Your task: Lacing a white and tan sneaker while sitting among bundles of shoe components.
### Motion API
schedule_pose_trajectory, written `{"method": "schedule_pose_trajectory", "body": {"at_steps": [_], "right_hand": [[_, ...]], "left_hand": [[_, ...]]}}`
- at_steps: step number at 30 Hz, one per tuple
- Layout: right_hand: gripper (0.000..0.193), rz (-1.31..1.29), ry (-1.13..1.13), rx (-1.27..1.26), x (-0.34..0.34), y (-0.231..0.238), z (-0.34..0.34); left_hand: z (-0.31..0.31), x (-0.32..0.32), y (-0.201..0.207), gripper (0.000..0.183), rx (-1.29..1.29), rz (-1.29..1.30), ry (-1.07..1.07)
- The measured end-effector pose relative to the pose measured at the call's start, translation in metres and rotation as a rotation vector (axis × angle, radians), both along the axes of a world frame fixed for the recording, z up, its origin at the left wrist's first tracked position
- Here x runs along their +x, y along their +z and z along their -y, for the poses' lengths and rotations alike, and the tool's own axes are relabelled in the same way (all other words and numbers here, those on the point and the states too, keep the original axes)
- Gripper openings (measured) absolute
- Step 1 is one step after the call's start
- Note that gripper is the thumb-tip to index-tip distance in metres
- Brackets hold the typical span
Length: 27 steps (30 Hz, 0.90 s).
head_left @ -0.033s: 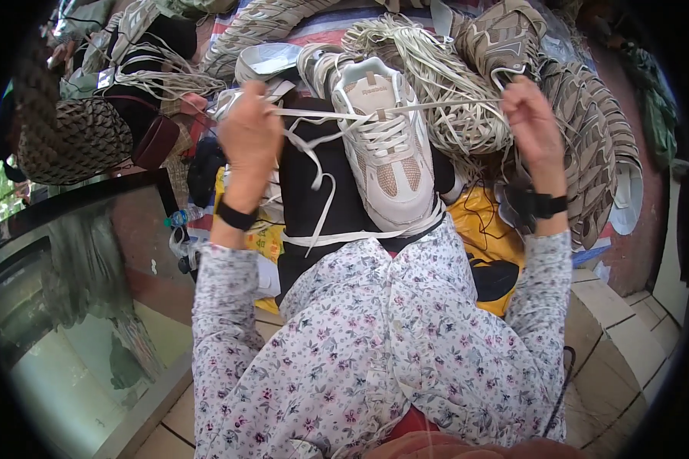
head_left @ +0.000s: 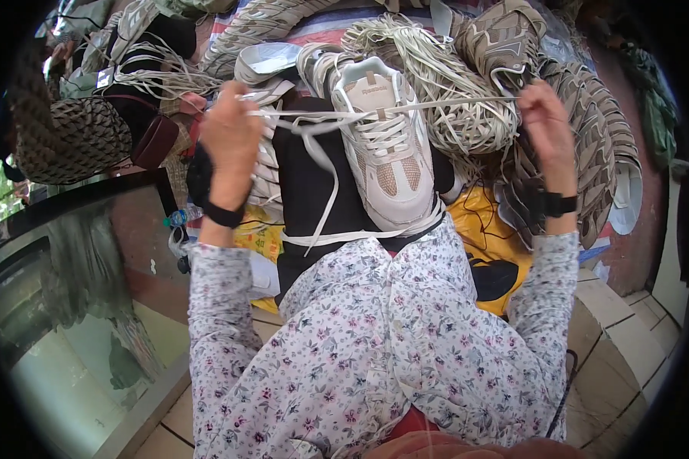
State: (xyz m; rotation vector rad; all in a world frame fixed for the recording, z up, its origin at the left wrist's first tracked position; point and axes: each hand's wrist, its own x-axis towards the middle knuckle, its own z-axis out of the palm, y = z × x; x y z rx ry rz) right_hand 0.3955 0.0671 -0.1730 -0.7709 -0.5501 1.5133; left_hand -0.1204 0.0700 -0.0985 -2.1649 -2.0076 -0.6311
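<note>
Your hands have moved wider apart, the left hand (head_left: 230, 141) shifting left and the right hand (head_left: 547, 126) right, drawing the lace (head_left: 459, 102) out between them. Both are closed, each gripping part of that lace, though the left is blurred. The pale shoe (head_left: 390, 164) sits between them in front of you, toe pointing near, resting on a black surface (head_left: 305, 195). A bundle of laces (head_left: 467, 126) lies beyond it to the right, near a curved row of shoes (head_left: 589, 145).
</note>
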Motion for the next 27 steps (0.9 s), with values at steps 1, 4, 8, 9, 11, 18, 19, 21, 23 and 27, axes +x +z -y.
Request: {"method": "schedule_pose_trajectory", "body": {"at_steps": [1,4,8,9,11,18,19,21,23,27], "right_hand": [[0.019,0.107,-0.064,0.014,0.043,-0.001,0.004],[0.014,0.864,-0.256,0.152,0.177,0.001,0.023],[0.011,0.673,-0.592,-0.011,0.274,0.009,0.045],[0.011,0.688,-0.747,-0.105,0.271,0.012,0.049],[0.021,1.084,-0.646,-0.236,0.226,0.011,0.043],[0.024,1.148,0.14,0.324,-0.102,0.013,0.034],[0.022,1.094,0.183,0.405,-0.136,0.017,0.032],[0.019,1.152,0.245,0.467,-0.179,0.028,0.029],[0.015,1.386,0.16,0.642,-0.198,0.036,0.022],[0.011,1.396,0.203,0.643,-0.202,0.042,0.019]], "left_hand": [[-0.006,-0.027,0.004,0.01,0.03,-0.017,0.034],[-0.017,-0.11,0.014,0.012,0.029,0.004,0.173],[-0.006,-0.213,0.039,0.024,0.027,-0.129,0.346],[-0.001,-0.231,0.042,0.028,-0.076,-0.192,0.502],[0.018,-0.249,0.04,0.036,-0.143,-0.27,0.441],[0.026,-0.108,-0.004,0.049,-0.467,0.309,-0.239],[0.024,-0.07,-0.011,0.044,-0.461,0.484,-0.288],[0.028,-0.005,-0.016,0.035,-0.492,0.749,-0.37],[0.028,0.04,-0.014,0.029,-0.591,0.837,-0.37],[0.019,0.071,-0.011,0.027,-0.663,0.742,-0.316]]}}
